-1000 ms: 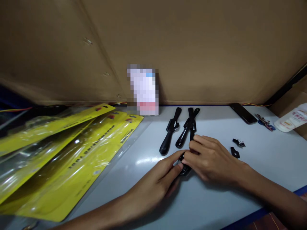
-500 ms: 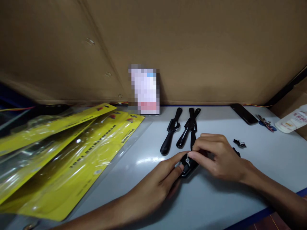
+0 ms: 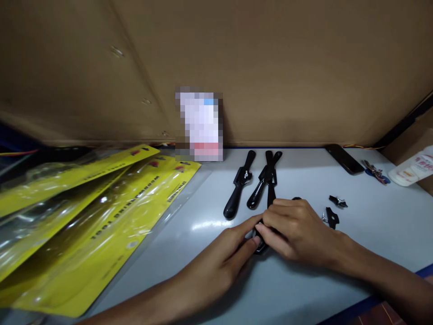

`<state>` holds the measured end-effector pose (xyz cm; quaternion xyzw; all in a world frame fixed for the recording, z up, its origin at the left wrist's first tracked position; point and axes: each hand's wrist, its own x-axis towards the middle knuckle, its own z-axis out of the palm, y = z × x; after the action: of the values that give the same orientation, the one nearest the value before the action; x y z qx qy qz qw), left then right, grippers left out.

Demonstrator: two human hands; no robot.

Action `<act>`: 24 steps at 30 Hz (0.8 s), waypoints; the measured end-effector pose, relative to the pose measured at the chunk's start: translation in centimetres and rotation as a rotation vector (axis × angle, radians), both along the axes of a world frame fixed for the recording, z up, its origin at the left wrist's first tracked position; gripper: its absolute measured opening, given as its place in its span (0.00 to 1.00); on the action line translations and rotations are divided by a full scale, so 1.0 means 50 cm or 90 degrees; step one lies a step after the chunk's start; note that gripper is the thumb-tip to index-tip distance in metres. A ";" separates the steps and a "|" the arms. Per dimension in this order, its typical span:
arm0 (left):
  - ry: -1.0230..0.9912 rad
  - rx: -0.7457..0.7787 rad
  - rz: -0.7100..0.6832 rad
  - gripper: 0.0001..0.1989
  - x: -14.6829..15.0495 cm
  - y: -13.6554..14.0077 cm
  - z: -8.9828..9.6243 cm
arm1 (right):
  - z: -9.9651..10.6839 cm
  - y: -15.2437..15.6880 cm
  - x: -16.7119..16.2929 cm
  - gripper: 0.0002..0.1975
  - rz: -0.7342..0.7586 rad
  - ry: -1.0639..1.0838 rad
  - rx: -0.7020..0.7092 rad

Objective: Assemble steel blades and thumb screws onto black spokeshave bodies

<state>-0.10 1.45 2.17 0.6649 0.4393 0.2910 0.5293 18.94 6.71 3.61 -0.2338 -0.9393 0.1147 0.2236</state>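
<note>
My left hand (image 3: 230, 253) is closed around a black spokeshave (image 3: 260, 248) just above the table, thumb and fingers pressed on its middle. Over the same tool, my right hand (image 3: 294, 230) has its fingers curled and its thumb pressed in. The fingers cover most of the spokeshave, and what the right fingertips pinch is hidden. Beyond the hands lie a black spokeshave (image 3: 237, 189) with a silver screw and two more crossed over each other, the nearer-left one (image 3: 257, 192) glossy. Right of my right hand are a black clamp plate (image 3: 332, 218) and a small black part with a silver screw (image 3: 338, 201).
Yellow blister packs (image 3: 111, 234) with clear plastic cover the left side. A blurred white card or box (image 3: 203, 126) stands against the cardboard wall (image 3: 287, 67). Far right are a phone (image 3: 344, 159), keys (image 3: 375, 172) and a white bottle (image 3: 411, 168) on the white table (image 3: 382, 225).
My right hand has shifted slightly left and nearer, covering the spokeshave's silver screw that showed before. The clamp plate beside it is now more exposed. My left hand keeps its hold.
</note>
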 end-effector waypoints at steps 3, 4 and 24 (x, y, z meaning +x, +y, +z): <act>-0.013 -0.005 0.008 0.21 -0.002 -0.002 0.000 | 0.008 0.002 0.002 0.17 -0.004 0.023 -0.072; -0.015 -0.009 0.013 0.22 -0.002 -0.003 0.000 | 0.016 0.005 0.005 0.16 0.002 0.038 -0.102; -0.017 -0.054 0.049 0.23 -0.001 -0.007 0.005 | 0.033 0.008 0.015 0.13 0.025 0.064 -0.172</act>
<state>-0.16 1.08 2.41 0.6205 0.4694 0.3012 0.5514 19.67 7.09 5.24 -0.2375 -0.9073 0.2557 0.2345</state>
